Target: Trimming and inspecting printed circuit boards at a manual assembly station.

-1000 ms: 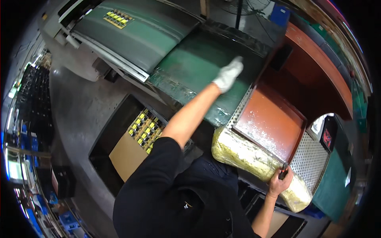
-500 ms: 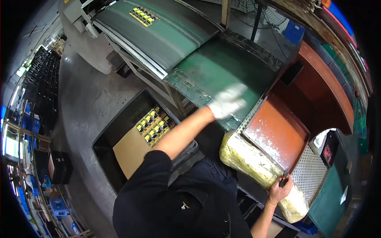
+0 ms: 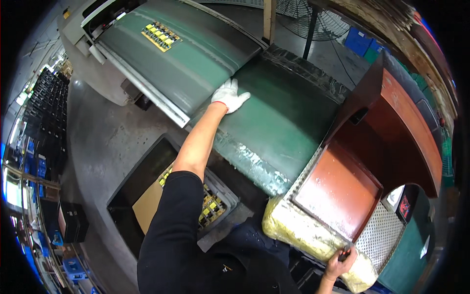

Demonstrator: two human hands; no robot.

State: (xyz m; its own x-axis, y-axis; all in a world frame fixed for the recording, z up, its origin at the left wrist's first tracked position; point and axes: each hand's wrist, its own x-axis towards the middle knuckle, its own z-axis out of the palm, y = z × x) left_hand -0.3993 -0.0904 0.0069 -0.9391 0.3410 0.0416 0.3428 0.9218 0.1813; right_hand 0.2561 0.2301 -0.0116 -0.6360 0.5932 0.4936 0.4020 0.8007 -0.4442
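Observation:
My left hand (image 3: pixel 230 96), in a white glove, reaches out over the green mat (image 3: pixel 279 117), close to the end of the conveyor belt (image 3: pixel 181 54). Its fingers are spread and it holds nothing. A yellow panel of circuit boards (image 3: pixel 161 36) with yellow parts lies farther up the belt. Bare and closed, my right hand (image 3: pixel 340 265) rests by the plastic-wrapped yellowish padding (image 3: pixel 298 228). A small black-handled tool (image 3: pixel 344 255) sits in its grip; its kind is mostly hidden by the fingers.
A black bin (image 3: pixel 125 188) on the left holds cardboard (image 3: pixel 146 206) and more circuit boards (image 3: pixel 211 208), partly behind my left arm. To the right are a reddish-brown tray (image 3: pixel 338 183) with white specks, a curved reddish-brown hood (image 3: pixel 411 132) and a perforated plate (image 3: pixel 379 230). A fan (image 3: pixel 325 22) stands beyond.
My left hand has swung from the mat's near right part to the left and away, toward the belt. The right hand keeps its tool. The whole view has shifted a little.

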